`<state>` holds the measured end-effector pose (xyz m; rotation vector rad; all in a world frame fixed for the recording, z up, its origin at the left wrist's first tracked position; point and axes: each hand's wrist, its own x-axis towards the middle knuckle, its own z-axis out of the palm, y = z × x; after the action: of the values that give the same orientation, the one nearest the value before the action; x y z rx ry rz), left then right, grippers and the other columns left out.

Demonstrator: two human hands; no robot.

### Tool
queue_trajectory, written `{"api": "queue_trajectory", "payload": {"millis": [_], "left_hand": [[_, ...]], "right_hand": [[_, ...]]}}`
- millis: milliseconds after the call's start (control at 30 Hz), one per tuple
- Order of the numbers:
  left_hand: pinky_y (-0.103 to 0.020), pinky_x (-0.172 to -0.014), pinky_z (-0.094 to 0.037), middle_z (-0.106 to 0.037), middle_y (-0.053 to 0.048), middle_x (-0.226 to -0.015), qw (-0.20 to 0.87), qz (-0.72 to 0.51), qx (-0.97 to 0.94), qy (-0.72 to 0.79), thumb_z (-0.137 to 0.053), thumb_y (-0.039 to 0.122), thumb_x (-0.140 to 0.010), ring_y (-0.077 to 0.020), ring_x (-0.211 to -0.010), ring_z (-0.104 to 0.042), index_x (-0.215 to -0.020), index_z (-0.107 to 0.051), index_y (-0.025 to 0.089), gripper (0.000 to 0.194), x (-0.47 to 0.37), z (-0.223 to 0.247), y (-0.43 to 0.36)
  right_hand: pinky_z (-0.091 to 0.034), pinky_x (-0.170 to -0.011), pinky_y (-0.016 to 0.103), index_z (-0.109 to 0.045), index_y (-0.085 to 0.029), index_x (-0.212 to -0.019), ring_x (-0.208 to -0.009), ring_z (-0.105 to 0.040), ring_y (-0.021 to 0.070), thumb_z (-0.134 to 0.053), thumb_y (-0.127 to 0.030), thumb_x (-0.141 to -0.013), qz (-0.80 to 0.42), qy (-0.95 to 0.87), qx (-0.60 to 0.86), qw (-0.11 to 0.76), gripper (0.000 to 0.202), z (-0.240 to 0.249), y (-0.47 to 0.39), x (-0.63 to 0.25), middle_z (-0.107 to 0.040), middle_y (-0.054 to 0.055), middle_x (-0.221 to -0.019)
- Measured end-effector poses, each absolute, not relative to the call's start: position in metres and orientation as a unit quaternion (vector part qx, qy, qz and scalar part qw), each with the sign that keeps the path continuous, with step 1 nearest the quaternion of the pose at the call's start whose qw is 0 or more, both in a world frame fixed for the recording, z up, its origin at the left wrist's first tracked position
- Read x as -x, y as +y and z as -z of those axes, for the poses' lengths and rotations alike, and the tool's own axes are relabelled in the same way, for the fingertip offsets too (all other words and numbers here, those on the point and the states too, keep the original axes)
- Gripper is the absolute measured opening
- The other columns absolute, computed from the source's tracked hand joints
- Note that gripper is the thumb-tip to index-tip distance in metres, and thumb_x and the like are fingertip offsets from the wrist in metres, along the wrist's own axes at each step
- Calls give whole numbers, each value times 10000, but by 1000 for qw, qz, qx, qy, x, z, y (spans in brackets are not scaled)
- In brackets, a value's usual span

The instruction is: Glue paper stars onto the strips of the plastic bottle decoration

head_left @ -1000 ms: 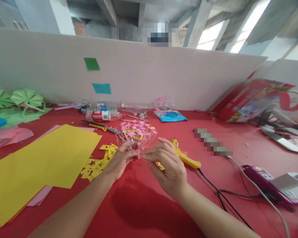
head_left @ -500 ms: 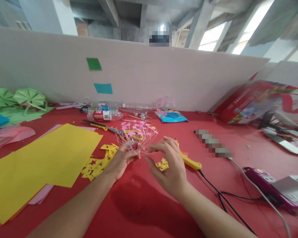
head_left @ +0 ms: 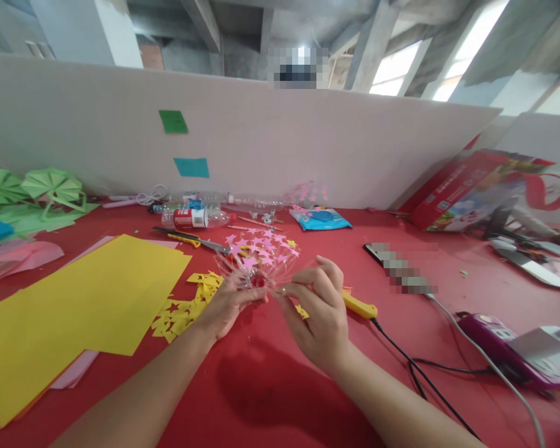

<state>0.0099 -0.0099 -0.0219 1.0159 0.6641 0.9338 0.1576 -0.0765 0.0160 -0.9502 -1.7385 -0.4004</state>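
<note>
My left hand is closed around the base of a clear plastic bottle piece cut into thin strips. Its strips fan outward, and pink paper stars cover their tips. On the right side of the piece, my right hand has thumb and forefinger pinched together at what looks like one clear strip. Part of a yellow-handled corded tool shows behind the right hand; its front end is hidden. A few yellow paper stars lie on the red table, partly covered by that hand.
Yellow paper sheets and punched yellow scraps lie left. Scissors, plastic bottles and a blue packet are farther back. A purple power strip with cables, a phone-like object and a red bag are right.
My right hand's fingers have closed from a loose, spread pose into a pinch at the edge of the strip piece. The starred strips have tilted slightly; my left hand keeps its hold.
</note>
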Motion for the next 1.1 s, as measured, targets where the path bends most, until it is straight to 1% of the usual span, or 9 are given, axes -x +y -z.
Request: {"api": "queue_trajectory", "payload": {"millis": [100, 233, 400, 567, 767, 967, 1100], "left_hand": [[-246, -718, -440, -650, 7, -791, 720, -422, -461, 302, -804, 224, -618, -112, -709, -587, -870, -632, 183, 308, -10, 22, -10], [-249, -706, -444, -642, 14, -786, 724, -421, -457, 301, -798, 229, -620, -102, -666, -577, -890, -633, 193, 318, -9, 21, -11], [-237, -702, -446, -620, 22, -769, 727, -428, -448, 297, -792, 219, -618, -99, -676, -569, -872, -632, 193, 302, -9, 21, -11], [-231, -701, -452, -617, 27, -793, 724, -428, -454, 293, -786, 197, -634, -91, -677, -564, -877, -635, 196, 286, -10, 20, -10], [-220, -682, -452, -634, 28, -773, 729, -437, -434, 298, -790, 191, -634, -84, -647, -575, -914, -644, 193, 317, -8, 24, -7], [-236, -693, -450, -648, 15, -778, 729, -444, -425, 301, -776, 178, -644, -94, -662, -584, -930, -654, 194, 311, -8, 26, -6], [-235, -696, -450, -648, 15, -776, 733, -441, -427, 294, -765, 170, -653, -97, -673, -584, -927, -654, 198, 297, -8, 27, -7]], "right_hand": [[-366, -955, 445, -576, -229, -803, -706, -498, 151, -552, -105, -848, 164, -726, 401, 534, 134, -18, -77, -157, -561, -13, -759], [-381, -910, 434, -585, -218, -799, -723, -504, 156, -548, -126, -852, 146, -743, 406, 512, 113, -19, -76, -156, -562, -3, -761], [-394, -828, 397, -603, -204, -843, -782, -493, 177, -563, -140, -837, 143, -745, 416, 502, 76, -20, -76, -156, -580, 25, -802], [-378, -859, 409, -576, -203, -866, -806, -503, 185, -573, -148, -818, 141, -742, 429, 496, 73, -21, -77, -156, -601, 29, -831], [-359, -931, 436, -509, -207, -964, -792, -557, 175, -548, -145, -792, 123, -741, 412, 516, 187, -21, -79, -157, -619, 13, -848], [-351, -988, 440, -529, -228, -994, -781, -592, 162, -551, -122, -825, 122, -744, 413, 511, 200, -19, -76, -158, -683, -7, -864], [-356, -995, 421, -533, -227, -984, -754, -609, 141, -550, -99, -846, 121, -743, 400, 522, 188, -17, -74, -158, -695, -26, -822]]}}
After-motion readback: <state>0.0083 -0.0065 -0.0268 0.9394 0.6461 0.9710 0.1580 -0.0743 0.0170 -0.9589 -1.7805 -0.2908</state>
